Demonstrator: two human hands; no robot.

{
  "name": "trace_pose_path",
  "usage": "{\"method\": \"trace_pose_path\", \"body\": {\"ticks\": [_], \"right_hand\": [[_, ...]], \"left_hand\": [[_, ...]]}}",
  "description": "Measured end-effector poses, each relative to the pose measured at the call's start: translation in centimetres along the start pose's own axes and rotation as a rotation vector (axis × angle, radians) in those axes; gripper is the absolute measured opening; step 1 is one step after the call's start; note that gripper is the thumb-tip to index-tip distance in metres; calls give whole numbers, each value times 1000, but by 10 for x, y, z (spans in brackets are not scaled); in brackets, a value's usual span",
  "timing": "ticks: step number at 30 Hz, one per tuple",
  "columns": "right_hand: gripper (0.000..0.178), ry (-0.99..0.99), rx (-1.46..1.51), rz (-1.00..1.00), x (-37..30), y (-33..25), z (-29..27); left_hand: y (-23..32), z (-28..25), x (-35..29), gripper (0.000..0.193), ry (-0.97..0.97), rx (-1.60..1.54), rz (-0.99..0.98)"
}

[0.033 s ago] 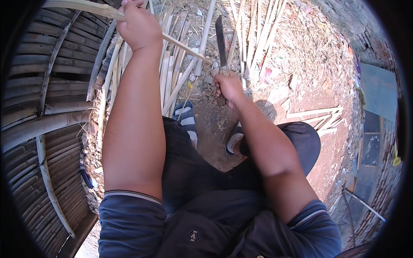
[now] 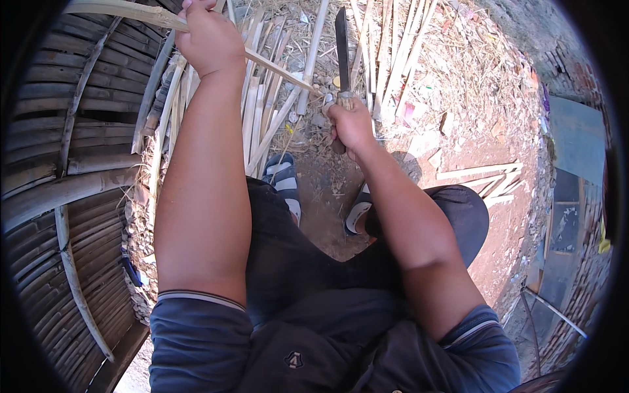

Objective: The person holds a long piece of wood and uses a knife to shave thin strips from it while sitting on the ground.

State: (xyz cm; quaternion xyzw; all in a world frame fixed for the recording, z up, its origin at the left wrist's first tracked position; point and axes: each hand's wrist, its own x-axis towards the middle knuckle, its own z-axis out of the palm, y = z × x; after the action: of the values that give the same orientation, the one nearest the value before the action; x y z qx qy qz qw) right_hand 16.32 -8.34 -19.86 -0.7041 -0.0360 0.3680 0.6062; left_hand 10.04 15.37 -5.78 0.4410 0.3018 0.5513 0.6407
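Note:
At the upper left, my left hand (image 2: pixel 209 40) is closed round a long pale bamboo strip (image 2: pixel 278 71). One end runs out past the left of the hand; the other slants down right, close to my right hand. My right hand (image 2: pixel 352 128) grips the handle of a machete (image 2: pixel 343 52), and the dark blade points away from me. The strip's tip lies by the machete's handle end; whether they touch I cannot tell.
Several split bamboo strips (image 2: pixel 400 56) lie on the littered ground ahead, with more short strips (image 2: pixel 488 177) at the right. A bamboo slat wall (image 2: pixel 85 137) stands close on the left. My sandalled feet (image 2: pixel 283 183) are between the forearms.
My right hand and the machete have moved slightly away from me, and the blade has turned a little to the right. My left hand with the bamboo strip has barely shifted.

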Motion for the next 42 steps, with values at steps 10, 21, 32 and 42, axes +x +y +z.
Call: {"method": "trace_pose_path", "body": {"ticks": [10,21,32,42], "right_hand": [[37,79,-1022,-105,12,111,-30],[36,83,-392,-258,-15,4,-2],[23,-121,-690,202,27,106,-39],[38,91,-375,-396,-14,6,-6]], "left_hand": [[-11,-1,4,35,54,-25,44],[-5,-5,7,34,51,2,29],[-11,-7,8,41,112,-35,10],[-7,-9,3,33,51,-3,11]]}}
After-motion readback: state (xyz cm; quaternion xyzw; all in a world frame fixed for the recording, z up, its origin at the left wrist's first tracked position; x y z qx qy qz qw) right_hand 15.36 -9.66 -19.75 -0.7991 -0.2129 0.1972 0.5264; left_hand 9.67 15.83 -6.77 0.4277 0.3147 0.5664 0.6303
